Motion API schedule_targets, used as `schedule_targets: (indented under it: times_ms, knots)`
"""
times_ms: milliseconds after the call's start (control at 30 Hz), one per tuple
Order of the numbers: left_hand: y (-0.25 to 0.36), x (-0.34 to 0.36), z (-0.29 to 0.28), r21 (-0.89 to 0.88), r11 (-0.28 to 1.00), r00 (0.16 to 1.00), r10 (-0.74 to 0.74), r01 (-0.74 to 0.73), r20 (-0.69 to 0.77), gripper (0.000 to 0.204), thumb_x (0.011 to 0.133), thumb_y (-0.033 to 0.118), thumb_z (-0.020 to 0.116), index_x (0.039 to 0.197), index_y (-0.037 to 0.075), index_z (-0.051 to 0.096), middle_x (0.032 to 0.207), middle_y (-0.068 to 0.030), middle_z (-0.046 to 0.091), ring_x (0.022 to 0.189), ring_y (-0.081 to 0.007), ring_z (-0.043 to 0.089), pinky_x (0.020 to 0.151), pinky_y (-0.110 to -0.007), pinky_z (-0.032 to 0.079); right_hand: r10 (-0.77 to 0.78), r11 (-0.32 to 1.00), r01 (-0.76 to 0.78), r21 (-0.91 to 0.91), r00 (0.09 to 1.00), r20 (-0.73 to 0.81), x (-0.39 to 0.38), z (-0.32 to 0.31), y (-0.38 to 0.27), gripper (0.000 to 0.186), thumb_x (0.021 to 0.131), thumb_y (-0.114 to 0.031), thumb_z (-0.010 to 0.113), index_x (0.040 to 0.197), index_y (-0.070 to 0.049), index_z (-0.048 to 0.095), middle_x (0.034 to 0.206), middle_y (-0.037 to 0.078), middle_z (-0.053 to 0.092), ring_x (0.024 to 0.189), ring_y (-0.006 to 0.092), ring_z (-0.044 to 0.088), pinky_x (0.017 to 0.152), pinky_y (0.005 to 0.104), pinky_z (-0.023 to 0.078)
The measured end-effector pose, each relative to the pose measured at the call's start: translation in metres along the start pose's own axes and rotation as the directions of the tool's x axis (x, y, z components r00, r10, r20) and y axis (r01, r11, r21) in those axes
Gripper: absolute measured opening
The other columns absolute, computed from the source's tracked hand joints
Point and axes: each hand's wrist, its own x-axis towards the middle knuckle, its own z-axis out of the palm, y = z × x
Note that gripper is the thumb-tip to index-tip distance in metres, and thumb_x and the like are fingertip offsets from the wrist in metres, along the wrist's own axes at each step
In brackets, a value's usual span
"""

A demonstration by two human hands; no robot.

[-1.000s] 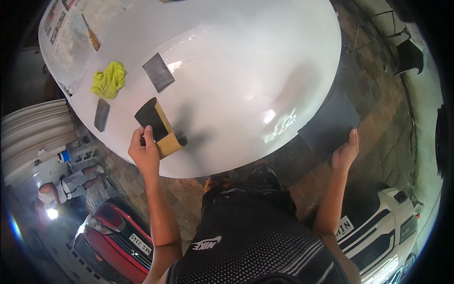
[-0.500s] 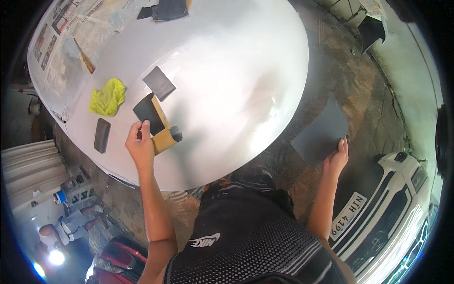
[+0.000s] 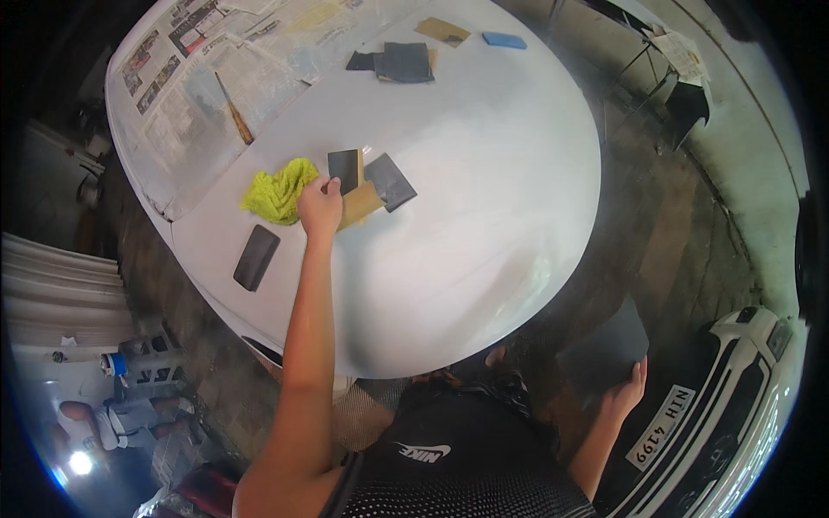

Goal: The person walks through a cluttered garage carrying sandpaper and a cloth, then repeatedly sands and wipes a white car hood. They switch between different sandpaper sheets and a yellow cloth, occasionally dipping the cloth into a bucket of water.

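Observation:
My left hand (image 3: 320, 209) is closed, pinching folded sandpaper (image 3: 361, 205) with black faces and a tan backing, just over the white car hood (image 3: 484, 233). Beside that paper, partly overlapped in view, lies a small grey sanding sheet (image 3: 393, 183). A crumpled yellow-green cloth (image 3: 278, 192) rests right by my left hand, and a dark rounded rectangular block (image 3: 256, 258) lies nearer me. Off the hood to the right, my right hand (image 3: 625, 399) grips a larger dark grey sheet of sandpaper (image 3: 606, 345) by its near edge.
Newspaper (image 3: 186, 129) and plastic film cover the far left, with a thin wooden-handled tool (image 3: 236, 116) on them. Dark sandpaper pieces (image 3: 404, 63), a tan sheet (image 3: 443, 32) and a blue block (image 3: 504, 41) lie farther back. A white bumper (image 3: 712, 406) stands right; a person (image 3: 129, 423) sits lower left.
My left hand has reached farther over the hood with the folded sandpaper, up beside the cloth and grey sheet. My right hand still holds its sheet, lower in view. The view has shifted.

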Motion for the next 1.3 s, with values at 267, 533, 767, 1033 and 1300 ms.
schedule_targets:
  times_ms: [267, 533, 767, 1033, 1300]
  knots:
    - [-0.005, -0.001, 0.016, -0.104, 0.988, 0.978, -0.126, 0.110, -0.165, 0.044, 0.100, 0.034, 0.060, 0.125, -0.002, 0.065, 0.117, -0.0218, 0.066, 0.110, -0.0380, 0.064, 0.095, -0.044, 0.049, -0.176, 0.981, 0.170, -0.095, 0.983, -0.051, -0.026, 0.021, -0.012, 0.038, 0.105, -0.005, 0.054, 0.143, -0.003, 0.056, 0.132, 0.011, 0.063, 0.115, 0.0206, 0.063, 0.101, 0.0349, 0.050]
    - [-0.028, -0.049, -0.032, -0.755, 0.562, 0.880, -0.473, 0.337, 0.040, 0.050, 0.108, 0.044, 0.051, 0.117, -0.004, 0.062, 0.110, -0.0122, 0.065, 0.097, -0.0219, 0.064, 0.086, -0.036, 0.052, -0.112, 0.987, 0.112, -0.114, 0.994, 0.011, -0.030, 0.025, -0.020, 0.030, 0.105, -0.006, 0.055, 0.132, 0.001, 0.066, 0.120, 0.008, 0.069, 0.100, 0.0131, 0.066, 0.091, 0.0267, 0.053]
    - [0.017, -0.145, -0.048, -0.709, 0.619, 0.910, -0.406, 0.336, 0.077, 0.032, 0.102, 0.033, 0.067, 0.108, 0.001, 0.064, 0.101, -0.0052, 0.065, 0.084, -0.0096, 0.059, 0.072, -0.027, 0.050, -0.125, 0.976, 0.146, -0.164, 0.983, 0.131, -0.006, 0.009, -0.005, 0.029, 0.101, -0.001, 0.063, 0.129, 0.004, 0.066, 0.121, 0.009, 0.070, 0.104, 0.0137, 0.066, 0.092, 0.0271, 0.054]
    - [0.032, -0.205, -0.018, -0.528, 0.742, 0.900, -0.242, 0.412, 0.361, 0.018, 0.098, 0.016, 0.069, 0.105, -0.001, 0.066, 0.085, 0.0012, 0.064, 0.075, -0.0059, 0.055, 0.068, -0.024, 0.045, -0.003, 0.993, 0.040, -0.114, 0.950, 0.311, 0.028, 0.055, -0.009, 0.028, 0.101, -0.001, 0.062, 0.128, 0.007, 0.066, 0.119, 0.011, 0.071, 0.104, 0.0148, 0.068, 0.093, 0.0282, 0.055]
    - [0.053, -0.140, -0.037, -0.585, 0.749, 0.922, -0.388, 0.312, -0.006, 0.030, 0.093, 0.003, 0.068, 0.122, -0.004, 0.061, 0.084, 0.0004, 0.063, 0.076, -0.0065, 0.056, 0.070, -0.024, 0.046, 0.061, 0.994, -0.029, -0.102, 0.943, 0.326, 0.061, 0.034, -0.011, 0.028, 0.100, 0.000, 0.062, 0.128, 0.006, 0.066, 0.119, 0.012, 0.071, 0.103, 0.0163, 0.068, 0.092, 0.0290, 0.055]
